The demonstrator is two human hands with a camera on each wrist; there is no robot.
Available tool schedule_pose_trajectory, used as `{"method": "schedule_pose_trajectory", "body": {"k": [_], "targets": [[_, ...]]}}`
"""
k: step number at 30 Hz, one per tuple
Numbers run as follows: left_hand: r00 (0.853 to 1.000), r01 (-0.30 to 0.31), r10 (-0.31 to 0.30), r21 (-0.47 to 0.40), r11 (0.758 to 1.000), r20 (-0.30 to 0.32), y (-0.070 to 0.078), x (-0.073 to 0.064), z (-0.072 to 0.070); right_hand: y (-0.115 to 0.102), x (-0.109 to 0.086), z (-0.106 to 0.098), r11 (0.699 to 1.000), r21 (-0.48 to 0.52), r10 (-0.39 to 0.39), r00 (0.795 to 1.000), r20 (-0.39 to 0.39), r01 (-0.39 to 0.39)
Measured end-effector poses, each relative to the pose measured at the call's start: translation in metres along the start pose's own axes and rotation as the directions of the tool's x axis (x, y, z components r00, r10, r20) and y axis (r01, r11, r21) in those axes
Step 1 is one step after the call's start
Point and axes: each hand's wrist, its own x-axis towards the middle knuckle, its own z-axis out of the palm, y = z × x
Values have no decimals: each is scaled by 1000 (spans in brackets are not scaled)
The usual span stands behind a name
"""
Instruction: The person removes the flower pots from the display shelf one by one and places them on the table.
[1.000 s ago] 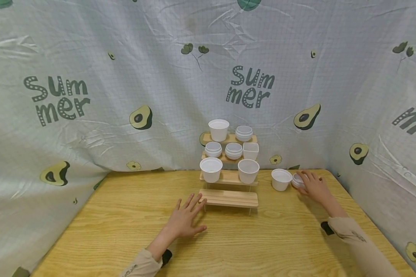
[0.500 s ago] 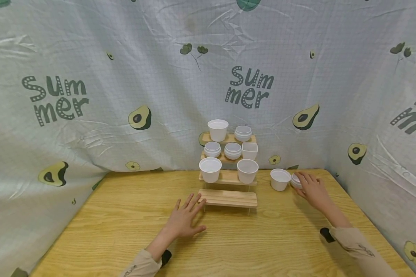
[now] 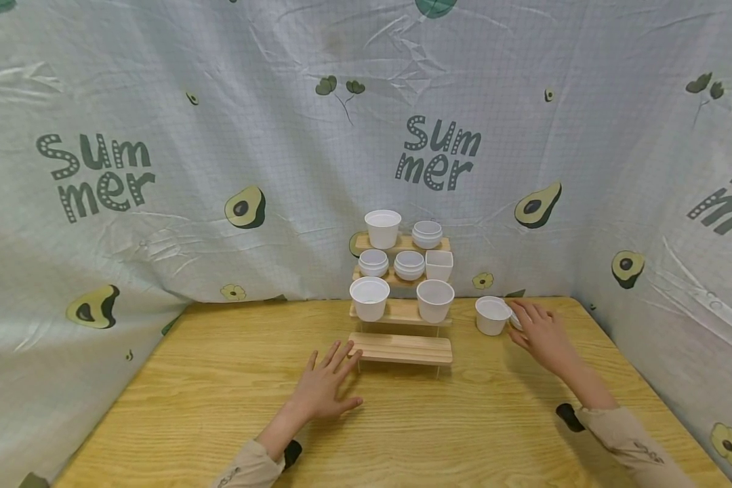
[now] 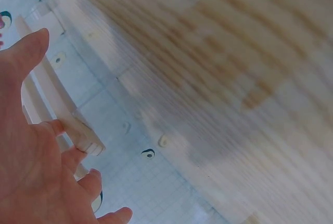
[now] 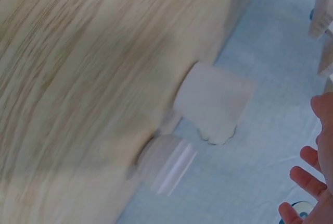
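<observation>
My left hand point(image 3: 323, 390) has its fingers spread, with fingertips at the left end of the lowest shelf point(image 3: 402, 349) of a wooden tiered stand. In the left wrist view, the fingers point(image 4: 73, 156) touch the shelf's end point(image 4: 86, 138). Over at the right, my right hand point(image 3: 544, 337) hovers with loosely extended fingers and holds nothing. Its fingers partly hide a small round white pot point(image 3: 515, 320) standing on the table. Just left of that pot is a taller white cup point(image 3: 491, 316). The right wrist view shows the cup point(image 5: 213, 99) and ridged pot point(image 5: 165, 162) apart from the hand.
The stand's upper tiers hold a white cup point(image 3: 383, 229) and rounded pot point(image 3: 428, 234) on top, two rounded pots and a square cup point(image 3: 439, 266) below, then two cups point(image 3: 369, 299). A patterned curtain point(image 3: 280, 169) closes in the wooden table point(image 3: 219, 386).
My right hand has drawn slightly left and now covers more of the round pot from view. The left hand stays at the shelf's end. Pots and cups keep their places.
</observation>
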Motion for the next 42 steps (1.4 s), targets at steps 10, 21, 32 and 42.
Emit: {"method": "schedule_pose_trajectory", "body": {"k": [10,21,32,42], "targets": [[1000,5,-5,0,1000,10,-1,1,2,-24,14,-4,999,1,-47,998,-48,47],[1000,12,-12,3,1000,9,-1,1,2,-55,40,-8,991,80,-97,989,-115,107],[1000,15,-14,-1,1000,20,1,2,3,-76,64,-6,984,134,-110,990,-90,121],[1000,20,-20,1,1000,18,1,1,2,-89,85,0,988,118,-94,994,-57,101]]}}
